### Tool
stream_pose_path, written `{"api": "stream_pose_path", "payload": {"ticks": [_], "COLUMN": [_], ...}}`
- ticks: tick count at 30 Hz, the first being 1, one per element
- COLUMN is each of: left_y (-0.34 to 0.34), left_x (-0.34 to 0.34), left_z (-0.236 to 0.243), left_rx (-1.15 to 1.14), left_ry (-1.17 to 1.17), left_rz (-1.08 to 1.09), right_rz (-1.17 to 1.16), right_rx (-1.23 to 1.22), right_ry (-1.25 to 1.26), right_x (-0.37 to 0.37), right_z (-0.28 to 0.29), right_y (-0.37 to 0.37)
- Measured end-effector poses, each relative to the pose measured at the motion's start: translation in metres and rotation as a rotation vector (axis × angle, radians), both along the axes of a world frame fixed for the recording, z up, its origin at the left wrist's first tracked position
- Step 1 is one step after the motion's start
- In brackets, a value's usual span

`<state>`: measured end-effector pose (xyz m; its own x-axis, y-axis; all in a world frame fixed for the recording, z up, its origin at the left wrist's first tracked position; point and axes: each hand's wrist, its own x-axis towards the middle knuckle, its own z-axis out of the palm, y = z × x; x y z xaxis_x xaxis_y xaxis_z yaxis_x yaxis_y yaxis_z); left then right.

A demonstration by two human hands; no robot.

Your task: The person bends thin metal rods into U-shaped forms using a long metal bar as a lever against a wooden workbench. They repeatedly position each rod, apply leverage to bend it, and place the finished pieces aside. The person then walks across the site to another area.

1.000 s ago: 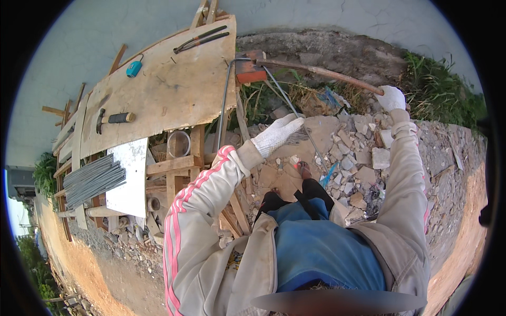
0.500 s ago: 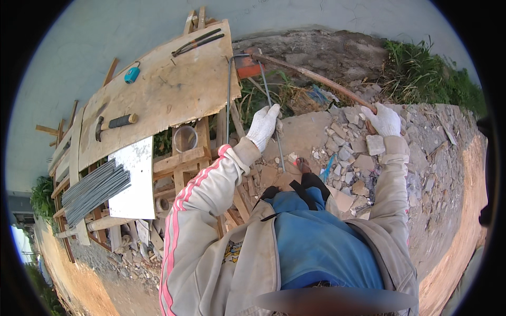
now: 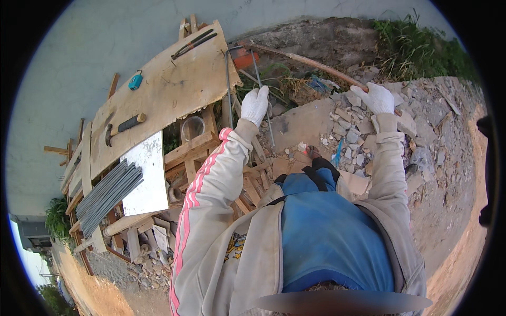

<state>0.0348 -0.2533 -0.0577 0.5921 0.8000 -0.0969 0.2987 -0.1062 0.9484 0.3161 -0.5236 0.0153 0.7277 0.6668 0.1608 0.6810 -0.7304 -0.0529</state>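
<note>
My left hand [image 3: 255, 106], in a white knit glove, is closed round one leg of a thin grey steel rod [image 3: 228, 79]. The rod is bent into a narrow U, its turn lying at a red-orange metal block [image 3: 244, 60] by the board's right corner. The other leg runs along the board's right edge. My right hand [image 3: 378, 98], gloved too, wraps round the near end of a long brownish bar [image 3: 321, 66]. That bar slants from the block out to the right, and its far end meets the bent rod there. How the two join is too small to tell.
A worn plywood board [image 3: 163, 87] on a timber frame holds long-handled cutters [image 3: 194, 44], a teal tape measure [image 3: 135, 81] and a hammer [image 3: 125, 128]. Cut rods [image 3: 108, 192] lie in a bundle partly over a white sheet [image 3: 150, 181]. Broken rubble [image 3: 363, 139] covers the ground to the right.
The view has turned slightly. Both hands appear farther up the picture, the right with the bar and the left with the rod. Neither has let go.
</note>
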Motion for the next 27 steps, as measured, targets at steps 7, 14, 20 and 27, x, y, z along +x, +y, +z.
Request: {"api": "stream_pose_path", "payload": {"ticks": [7, 14, 20, 27], "left_y": [0.010, 0.019, 0.012, 0.005], "left_x": [-0.008, -0.012, -0.011, -0.012], "left_z": [-0.007, -0.014, -0.012, -0.003], "left_rx": [0.396, 0.373, 0.173, 0.016], "left_ry": [0.154, 0.134, 0.002, -0.044], "left_rz": [0.058, 0.079, 0.061, 0.015], "right_rz": [-0.040, -0.014, 0.030, 0.078], "right_rx": [0.003, 0.033, 0.016, 0.024], "right_ry": [0.059, 0.064, 0.069, 0.093], "right_x": [-0.032, -0.037, -0.019, -0.002], "right_z": [-0.007, -0.008, -0.010, -0.018], "right_y": [-0.012, -0.014, -0.013, -0.011]}}
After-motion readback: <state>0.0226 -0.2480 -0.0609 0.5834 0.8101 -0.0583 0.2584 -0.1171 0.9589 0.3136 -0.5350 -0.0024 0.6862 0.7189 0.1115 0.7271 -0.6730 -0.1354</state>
